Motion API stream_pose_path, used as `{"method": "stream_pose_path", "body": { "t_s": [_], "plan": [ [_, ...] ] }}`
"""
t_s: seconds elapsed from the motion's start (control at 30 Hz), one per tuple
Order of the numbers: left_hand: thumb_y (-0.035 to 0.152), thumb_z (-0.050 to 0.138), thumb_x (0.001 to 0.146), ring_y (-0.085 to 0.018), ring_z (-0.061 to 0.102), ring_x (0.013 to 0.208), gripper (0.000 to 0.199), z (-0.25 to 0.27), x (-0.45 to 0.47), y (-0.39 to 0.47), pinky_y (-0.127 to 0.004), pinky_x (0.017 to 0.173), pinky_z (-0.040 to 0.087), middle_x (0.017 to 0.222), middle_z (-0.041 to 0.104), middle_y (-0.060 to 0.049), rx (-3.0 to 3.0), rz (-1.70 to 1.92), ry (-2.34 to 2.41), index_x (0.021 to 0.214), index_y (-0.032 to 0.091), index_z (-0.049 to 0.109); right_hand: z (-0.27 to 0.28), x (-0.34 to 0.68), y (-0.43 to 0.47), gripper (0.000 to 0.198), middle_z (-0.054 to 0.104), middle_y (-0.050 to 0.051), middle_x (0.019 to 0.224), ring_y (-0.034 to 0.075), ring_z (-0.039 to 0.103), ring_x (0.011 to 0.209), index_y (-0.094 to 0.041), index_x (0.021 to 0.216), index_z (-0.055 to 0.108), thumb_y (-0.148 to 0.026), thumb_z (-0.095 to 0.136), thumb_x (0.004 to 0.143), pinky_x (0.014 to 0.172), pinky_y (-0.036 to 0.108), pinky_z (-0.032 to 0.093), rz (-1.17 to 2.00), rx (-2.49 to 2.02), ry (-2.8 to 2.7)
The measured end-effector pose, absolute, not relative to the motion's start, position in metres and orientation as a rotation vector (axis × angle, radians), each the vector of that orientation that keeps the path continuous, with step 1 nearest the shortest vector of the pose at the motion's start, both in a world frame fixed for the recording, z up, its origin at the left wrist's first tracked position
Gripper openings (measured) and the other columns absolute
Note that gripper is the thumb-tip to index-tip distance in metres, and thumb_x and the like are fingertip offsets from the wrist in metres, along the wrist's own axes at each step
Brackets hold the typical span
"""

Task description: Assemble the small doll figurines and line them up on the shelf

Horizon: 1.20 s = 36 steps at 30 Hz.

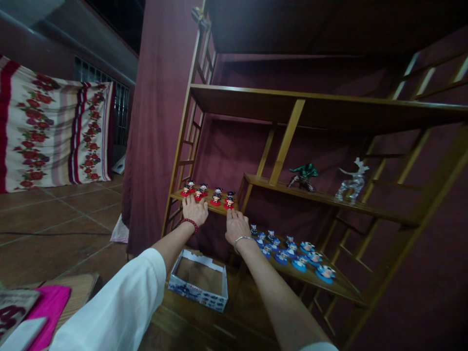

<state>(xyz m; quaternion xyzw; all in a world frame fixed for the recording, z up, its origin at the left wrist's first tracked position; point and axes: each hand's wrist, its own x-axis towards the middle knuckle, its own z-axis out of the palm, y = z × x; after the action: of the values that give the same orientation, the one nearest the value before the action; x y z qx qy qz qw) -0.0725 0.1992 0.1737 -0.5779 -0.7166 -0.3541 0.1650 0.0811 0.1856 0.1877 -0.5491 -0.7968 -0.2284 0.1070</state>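
Several small black-haired figurines [216,198] on red bases stand in two rows on the left shelf board [218,209]. My left hand [195,212], with a red bead bracelet at the wrist, reaches to the board's front edge just below the left-hand figurines. Its fingers are stretched out and I see nothing held in them. Close to the front right red-based figurine [229,203], my right hand [237,227] points its extended fingers at the base. Whether the fingertips touch that base, I cannot tell. A thin silver bangle circles the right wrist.
Blue-based figurines [291,249] fill the lower right shelf [341,287]. Above them, a green-caped figure [304,176] and a clear deer ornament [351,180] share a shelf. An open cardboard box [197,288] sits below my hands. A curtain [155,122] hangs left of the wooden rack.
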Motion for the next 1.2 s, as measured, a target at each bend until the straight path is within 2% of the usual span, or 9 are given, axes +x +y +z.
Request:
{"method": "stream_pose_path", "body": {
  "t_s": [0.2, 0.37, 0.57, 0.73, 0.93, 1.07, 1.2],
  "plan": [
    [0.042, 0.028, 0.086, -0.026, 0.038, 0.118, 0.044, 0.172, -0.076, 0.202, -0.045, 0.101, 0.017, 0.124, 0.049, -0.011, -1.597, -0.959, -1.993, 0.116, 0.025, 0.055, 0.187, 0.082, 0.187, 0.068, 0.035, 0.02, 0.136, 0.029, 0.031, 0.119, 0.0, 0.132, 0.031, -0.012, 0.048, 0.067, 0.092, 0.039, 0.028, -0.648, -1.602, -2.354],
    [0.039, 0.034, 0.085, -0.027, 0.034, 0.123, 0.04, 0.165, -0.077, 0.203, -0.044, 0.102, 0.019, 0.132, 0.043, -0.009, -1.579, -1.03, -1.981, 0.116, 0.027, 0.056, 0.185, 0.082, 0.188, 0.069, 0.034, 0.019, 0.137, 0.028, 0.029, 0.121, 0.001, 0.133, 0.03, -0.01, 0.047, 0.067, 0.095, 0.037, 0.026, -0.597, -1.591, -2.337],
    [0.031, 0.036, 0.084, -0.027, 0.028, 0.128, 0.043, 0.147, -0.077, 0.193, -0.045, 0.102, 0.02, 0.136, 0.038, -0.014, -1.545, -1.071, -1.84, 0.125, 0.021, 0.048, 0.184, 0.081, 0.187, 0.071, 0.035, 0.021, 0.135, 0.03, 0.03, 0.121, 0.003, 0.132, 0.031, -0.008, 0.05, 0.065, 0.096, 0.04, 0.028, -0.568, -1.558, -2.321],
    [0.028, 0.038, 0.083, -0.027, 0.028, 0.128, 0.046, 0.141, -0.08, 0.189, -0.047, 0.102, 0.021, 0.135, 0.039, -0.015, -1.581, -1.064, -1.825, 0.127, 0.019, 0.044, 0.176, 0.091, 0.188, 0.058, 0.041, 0.017, 0.133, 0.026, 0.032, 0.122, 0.001, 0.128, 0.04, -0.003, 0.04, 0.07, 0.1, 0.037, 0.029, -0.501, -1.369, -2.234],
    [0.022, 0.042, 0.078, -0.028, 0.019, 0.132, 0.057, 0.132, -0.082, 0.19, -0.047, 0.103, 0.019, 0.139, 0.032, -0.016, -1.597, -0.968, -1.744, 0.134, 0.017, 0.032, 0.173, 0.086, 0.182, 0.052, 0.049, 0.014, 0.126, 0.02, 0.041, 0.117, -0.001, 0.124, 0.045, -0.002, 0.034, 0.073, 0.101, 0.031, 0.033, -0.372, -1.118, -2.171],
    [0.02, 0.051, 0.069, -0.031, 0.015, 0.132, 0.072, 0.132, -0.086, 0.188, -0.048, 0.103, 0.016, 0.14, 0.028, -0.02, -1.66, -0.853, -1.763, 0.137, 0.013, 0.026, 0.181, 0.062, 0.18, 0.05, 0.049, 0.016, 0.125, 0.018, 0.052, 0.108, -0.002, 0.124, 0.044, -0.005, 0.037, 0.075, 0.097, 0.027, 0.038, -0.158, -1.177, -2.124],
    [0.017, 0.048, 0.07, -0.03, 0.014, 0.133, 0.073, 0.135, -0.09, 0.186, -0.047, 0.104, 0.014, 0.141, 0.027, -0.02, -1.713, -0.766, -1.769, 0.138, 0.013, 0.022, 0.188, 0.042, 0.185, 0.051, 0.05, 0.02, 0.123, 0.022, 0.05, 0.112, 0.001, 0.126, 0.041, -0.007, 0.04, 0.076, 0.098, 0.027, 0.036, -0.06, -1.321, -2.078]
  ]
}}
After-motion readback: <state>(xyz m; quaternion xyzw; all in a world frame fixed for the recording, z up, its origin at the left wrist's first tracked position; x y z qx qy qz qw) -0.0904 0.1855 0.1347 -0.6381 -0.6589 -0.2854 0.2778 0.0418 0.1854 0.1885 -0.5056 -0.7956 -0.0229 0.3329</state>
